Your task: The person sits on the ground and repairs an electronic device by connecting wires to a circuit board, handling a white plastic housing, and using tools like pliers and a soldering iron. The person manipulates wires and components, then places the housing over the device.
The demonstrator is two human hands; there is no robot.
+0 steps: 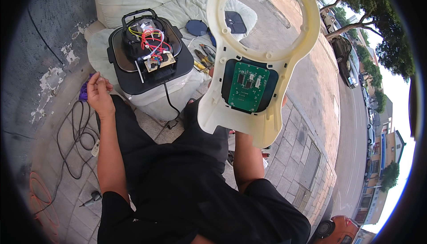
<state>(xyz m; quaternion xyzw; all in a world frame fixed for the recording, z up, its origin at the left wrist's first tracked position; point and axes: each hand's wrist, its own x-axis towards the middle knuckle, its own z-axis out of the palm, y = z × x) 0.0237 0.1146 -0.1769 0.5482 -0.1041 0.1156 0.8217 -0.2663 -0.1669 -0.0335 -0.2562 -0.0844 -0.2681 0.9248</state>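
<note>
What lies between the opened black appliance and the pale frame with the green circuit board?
In the head view, hand tools, some yellow, show between the black appliance and the pale frame, with a dark round piece beyond.

The cream plastic housing (pixel 286 62) is raised, slightly tilted, inner side showing, its wide open ring farthest away. Screw posts dot the ring. Nearer, a green circuit board (pixel 249 94) with dark chips and pale connectors sits over a dark panel (pixel 269 85).
</note>
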